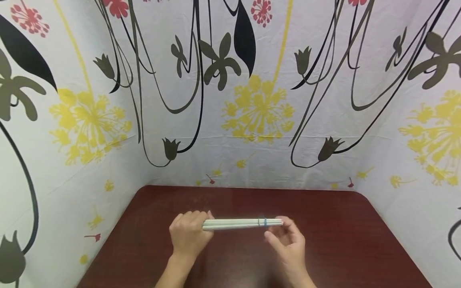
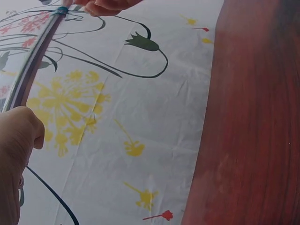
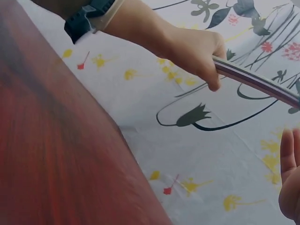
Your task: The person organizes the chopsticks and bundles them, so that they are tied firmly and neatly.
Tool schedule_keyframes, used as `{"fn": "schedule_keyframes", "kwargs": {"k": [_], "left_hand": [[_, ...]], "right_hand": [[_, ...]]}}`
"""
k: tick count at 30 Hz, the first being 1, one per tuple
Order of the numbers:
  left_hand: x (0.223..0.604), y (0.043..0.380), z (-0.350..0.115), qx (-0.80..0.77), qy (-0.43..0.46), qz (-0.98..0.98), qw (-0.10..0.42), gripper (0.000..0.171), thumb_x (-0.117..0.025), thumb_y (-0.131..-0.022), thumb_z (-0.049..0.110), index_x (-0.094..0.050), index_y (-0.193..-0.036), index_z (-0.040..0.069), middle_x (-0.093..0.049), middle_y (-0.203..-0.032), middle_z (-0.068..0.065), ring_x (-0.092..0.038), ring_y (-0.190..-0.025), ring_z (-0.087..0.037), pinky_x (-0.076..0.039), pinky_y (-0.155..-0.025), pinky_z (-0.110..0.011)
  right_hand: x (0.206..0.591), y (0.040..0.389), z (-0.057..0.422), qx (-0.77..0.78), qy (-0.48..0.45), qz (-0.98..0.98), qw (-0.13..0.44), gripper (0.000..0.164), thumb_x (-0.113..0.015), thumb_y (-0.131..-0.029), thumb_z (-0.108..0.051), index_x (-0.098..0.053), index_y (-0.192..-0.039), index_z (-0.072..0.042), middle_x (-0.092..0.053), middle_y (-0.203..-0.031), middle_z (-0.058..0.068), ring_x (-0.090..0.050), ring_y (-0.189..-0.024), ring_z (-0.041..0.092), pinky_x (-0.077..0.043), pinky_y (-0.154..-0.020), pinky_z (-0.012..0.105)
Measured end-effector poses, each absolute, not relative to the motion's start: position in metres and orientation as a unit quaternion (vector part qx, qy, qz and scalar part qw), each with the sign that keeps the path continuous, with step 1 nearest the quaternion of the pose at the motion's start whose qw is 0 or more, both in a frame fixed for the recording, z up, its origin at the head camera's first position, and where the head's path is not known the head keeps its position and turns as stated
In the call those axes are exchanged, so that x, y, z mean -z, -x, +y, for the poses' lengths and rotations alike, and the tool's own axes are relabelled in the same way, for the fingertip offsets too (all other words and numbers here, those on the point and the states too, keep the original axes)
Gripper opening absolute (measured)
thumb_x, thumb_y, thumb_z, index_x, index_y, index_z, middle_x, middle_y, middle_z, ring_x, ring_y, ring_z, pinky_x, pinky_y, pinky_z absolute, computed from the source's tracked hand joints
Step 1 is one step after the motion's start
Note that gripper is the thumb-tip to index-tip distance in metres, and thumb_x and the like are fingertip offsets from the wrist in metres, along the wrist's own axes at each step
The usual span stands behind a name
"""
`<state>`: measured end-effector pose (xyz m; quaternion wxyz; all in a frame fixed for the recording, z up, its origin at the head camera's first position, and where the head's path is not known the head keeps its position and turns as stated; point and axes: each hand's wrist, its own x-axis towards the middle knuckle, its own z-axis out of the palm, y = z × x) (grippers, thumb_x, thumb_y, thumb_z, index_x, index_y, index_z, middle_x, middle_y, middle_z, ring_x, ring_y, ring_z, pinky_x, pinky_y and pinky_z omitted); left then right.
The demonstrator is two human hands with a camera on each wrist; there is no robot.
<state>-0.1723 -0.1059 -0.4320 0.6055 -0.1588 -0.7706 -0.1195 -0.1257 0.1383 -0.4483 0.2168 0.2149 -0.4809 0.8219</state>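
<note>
My left hand [image 1: 189, 234] grips one end of a bundle of thin pale sticks [image 1: 234, 224], its fingers curled round them. The bundle is held sideways above the table, and two blue bands [image 1: 265, 222] circle it near its right end. At that banded end is my right hand [image 1: 289, 244], with loosely bent fingers at the stick tips and its thumb apart below them. In the left wrist view the sticks [image 2: 35, 61] slant up from the left hand [image 2: 18, 136] toward the right hand's fingers [image 2: 110, 5]. The right wrist view shows the left hand [image 3: 194, 51] gripping the sticks [image 3: 255, 79].
A dark red-brown table [image 1: 342, 240] with rounded far corners lies under both hands. White cloth [image 1: 223, 172] printed with flowers and vines stands behind it and along both sides. A dark band [image 3: 89, 18] is worn on the left wrist.
</note>
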Motion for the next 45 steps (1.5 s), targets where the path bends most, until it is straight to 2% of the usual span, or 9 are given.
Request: {"fn": "schedule_keyframes", "kwargs": {"k": [4, 8, 15, 22, 26, 32, 36, 41, 45], "left_hand": [[0.433, 0.172, -0.107, 0.123, 0.162, -0.773, 0.601, 0.039, -0.049, -0.087, 0.022, -0.036, -0.050, 0.018, -0.036, -0.043, 0.006, -0.022, -0.039, -0.010, -0.019, -0.040, -0.025], [0.432, 0.172, -0.107, 0.125, 0.169, -0.777, 0.594, 0.039, -0.050, -0.086, 0.021, -0.035, -0.050, 0.018, -0.035, -0.043, 0.006, -0.021, -0.040, -0.010, -0.019, -0.041, -0.025], [0.432, 0.170, -0.103, 0.131, 0.169, -0.791, 0.574, 0.039, -0.048, -0.087, 0.022, -0.039, -0.050, 0.018, -0.038, -0.044, 0.006, -0.027, -0.038, -0.012, -0.022, -0.041, -0.025], [0.430, 0.165, -0.090, 0.123, 0.191, -0.794, 0.564, 0.039, -0.048, -0.088, 0.019, -0.042, -0.049, 0.018, -0.040, -0.044, 0.008, -0.031, -0.037, -0.011, -0.024, -0.041, -0.023], [0.428, 0.164, -0.091, 0.128, 0.190, -0.793, 0.564, 0.038, -0.049, -0.086, 0.018, -0.041, -0.050, 0.017, -0.039, -0.043, 0.007, -0.031, -0.037, -0.012, -0.025, -0.040, -0.024], [0.430, 0.166, -0.095, 0.126, 0.188, -0.796, 0.561, 0.037, -0.050, -0.086, 0.018, -0.042, -0.050, 0.017, -0.039, -0.044, 0.006, -0.031, -0.037, -0.012, -0.025, -0.040, -0.025], [0.430, 0.167, -0.096, 0.125, 0.184, -0.797, 0.561, 0.038, -0.048, -0.087, 0.019, -0.040, -0.050, 0.017, -0.038, -0.043, 0.006, -0.027, -0.038, -0.012, -0.022, -0.041, -0.024], [0.429, 0.166, -0.092, 0.124, 0.187, -0.796, 0.562, 0.034, -0.051, -0.082, 0.016, -0.041, -0.049, 0.017, -0.038, -0.043, 0.007, -0.028, -0.038, -0.011, -0.022, -0.041, -0.023], [0.429, 0.166, -0.087, 0.129, 0.190, -0.793, 0.564, 0.031, -0.056, -0.076, 0.015, -0.041, -0.049, 0.018, -0.038, -0.043, 0.007, -0.027, -0.038, -0.011, -0.022, -0.041, -0.023]], "right_hand": [[0.439, 0.131, 0.151, -0.779, -0.279, -0.514, 0.226, 0.040, -0.055, -0.079, 0.029, -0.054, -0.112, 0.006, -0.061, -0.109, 0.007, -0.066, -0.095, 0.013, -0.057, -0.075, 0.026], [0.427, 0.139, 0.167, -0.699, -0.332, -0.589, 0.234, 0.034, -0.062, -0.077, 0.029, -0.064, -0.105, 0.011, -0.068, -0.104, 0.012, -0.068, -0.095, 0.013, -0.057, -0.074, 0.023], [0.417, 0.145, 0.177, -0.639, -0.346, -0.665, 0.172, 0.031, -0.073, -0.077, 0.021, -0.073, -0.101, 0.002, -0.072, -0.097, 0.013, -0.069, -0.088, 0.012, -0.058, -0.068, 0.027], [0.415, 0.144, 0.170, -0.585, -0.301, -0.737, 0.155, 0.025, -0.086, -0.075, -0.001, -0.079, -0.098, -0.010, -0.076, -0.095, 0.003, -0.072, -0.092, 0.016, -0.056, -0.080, 0.026], [0.416, 0.144, 0.170, -0.578, -0.291, -0.748, 0.146, 0.028, -0.087, -0.075, -0.004, -0.079, -0.101, -0.010, -0.076, -0.098, 0.002, -0.072, -0.094, 0.017, -0.055, -0.083, 0.027], [0.418, 0.146, 0.175, -0.595, -0.312, -0.724, 0.156, 0.028, -0.084, -0.075, 0.005, -0.078, -0.101, -0.005, -0.075, -0.097, 0.007, -0.072, -0.091, 0.014, -0.058, -0.074, 0.027], [0.415, 0.150, 0.179, -0.571, -0.354, -0.715, 0.190, 0.028, -0.083, -0.073, 0.011, -0.078, -0.096, -0.005, -0.075, -0.092, 0.007, -0.072, -0.084, 0.013, -0.058, -0.067, 0.026], [0.413, 0.155, 0.175, -0.483, -0.431, -0.709, 0.279, 0.035, -0.086, -0.067, 0.010, -0.078, -0.098, -0.004, -0.076, -0.090, 0.008, -0.074, -0.083, 0.017, -0.056, -0.076, 0.021], [0.412, 0.155, 0.170, -0.455, -0.450, -0.701, 0.316, 0.028, -0.087, -0.072, -0.001, -0.078, -0.099, -0.001, -0.077, -0.091, 0.010, -0.075, -0.084, 0.019, -0.056, -0.078, 0.022]]}}
